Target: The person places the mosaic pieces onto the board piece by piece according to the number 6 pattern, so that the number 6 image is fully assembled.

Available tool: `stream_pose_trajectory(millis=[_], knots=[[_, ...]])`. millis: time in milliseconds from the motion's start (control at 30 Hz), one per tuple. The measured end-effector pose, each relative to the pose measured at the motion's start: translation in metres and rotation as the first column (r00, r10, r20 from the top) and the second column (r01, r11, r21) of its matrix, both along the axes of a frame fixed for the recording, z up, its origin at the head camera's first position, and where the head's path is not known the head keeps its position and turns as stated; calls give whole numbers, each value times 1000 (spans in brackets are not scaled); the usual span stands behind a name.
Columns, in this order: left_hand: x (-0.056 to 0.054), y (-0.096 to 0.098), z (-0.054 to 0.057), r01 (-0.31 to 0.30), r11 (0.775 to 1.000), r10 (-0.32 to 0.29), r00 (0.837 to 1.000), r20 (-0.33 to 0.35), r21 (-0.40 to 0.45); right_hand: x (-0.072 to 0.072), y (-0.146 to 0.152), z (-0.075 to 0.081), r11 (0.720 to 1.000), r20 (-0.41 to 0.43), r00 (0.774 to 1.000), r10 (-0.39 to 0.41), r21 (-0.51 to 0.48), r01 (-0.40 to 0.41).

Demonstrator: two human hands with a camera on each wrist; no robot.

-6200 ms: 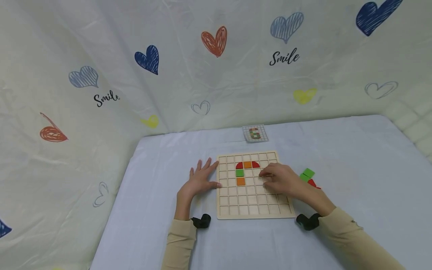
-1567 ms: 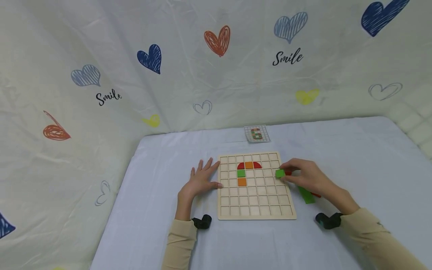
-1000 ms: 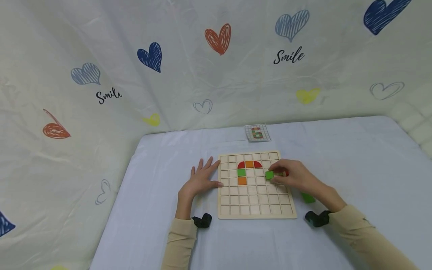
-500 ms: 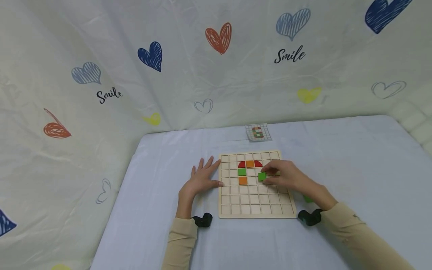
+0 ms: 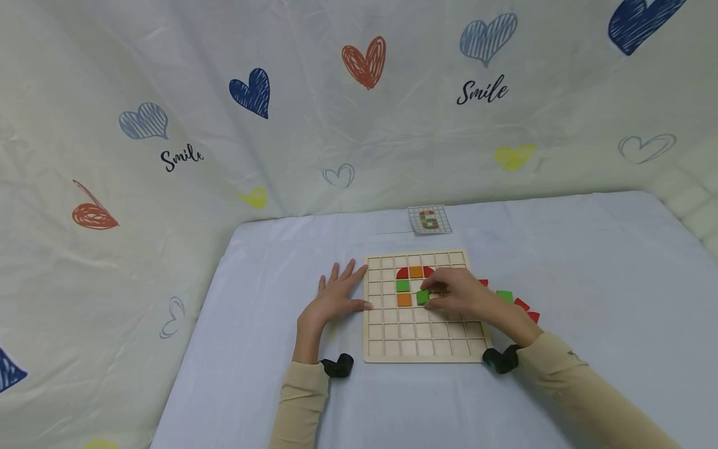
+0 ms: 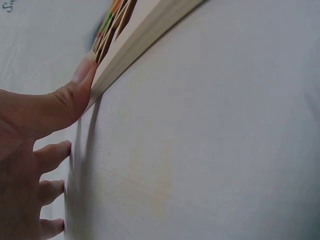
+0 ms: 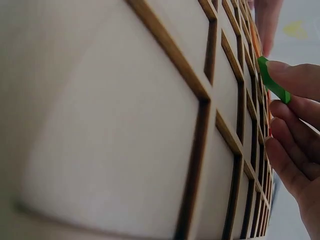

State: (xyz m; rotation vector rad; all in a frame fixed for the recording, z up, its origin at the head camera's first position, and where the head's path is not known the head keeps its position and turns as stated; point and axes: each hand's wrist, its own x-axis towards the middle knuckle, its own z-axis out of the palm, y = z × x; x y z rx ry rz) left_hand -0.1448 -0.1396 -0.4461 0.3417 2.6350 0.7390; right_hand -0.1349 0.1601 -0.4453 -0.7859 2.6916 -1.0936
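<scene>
Overall: white cloth over the tabletop (image 5: 235,374), its far edge meeting a printed backdrop. The wooden grid board (image 5: 392,332) lies flat on it, a little short of that far edge.

Left hand (image 5: 331,304): fingers and thumb spread, gripping nothing. Index fingertip and thumb meet the board's left edge at two separate places; judged a brace, to stop the board sliding.

Right hand (image 5: 457,290): thumb and index finger pinch a green tile (image 5: 422,297) by its sides. It is held tilted over the board, just right of the lower orange tile (image 5: 404,300); contact with the board cannot be told. The fingertip hold probably suits so small a piece.

Card (image 5: 429,220): at the tabletop's far edge, beyond the board, showing a small coloured pattern on a grid; presumably put there to stay visible past both arms.

Tiles: an upper orange tile (image 5: 416,272) sits between two red ones near the board's far edge, with a second green tile (image 5: 402,285) below the left red one. Loose tiles (image 5: 504,296) lie off the board's right edge, likely for easy reach.
</scene>
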Motion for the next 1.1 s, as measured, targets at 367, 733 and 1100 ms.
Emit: stream_pose_trajectory(millis=[367, 733, 1100], knots=[[1, 1, 1, 7, 1000, -7, 1000, -6, -7, -1, -10, -2, 997, 0, 1000, -3, 82, 2], [1, 0, 1, 11, 1000, -11, 1000, -10, -11, -2, -13, 0, 991, -37, 999, 31, 132, -26], [2, 0, 2, 6, 1000, -6, 1000, -9, 2, 0, -8, 1, 990, -54, 998, 10, 143, -2]])
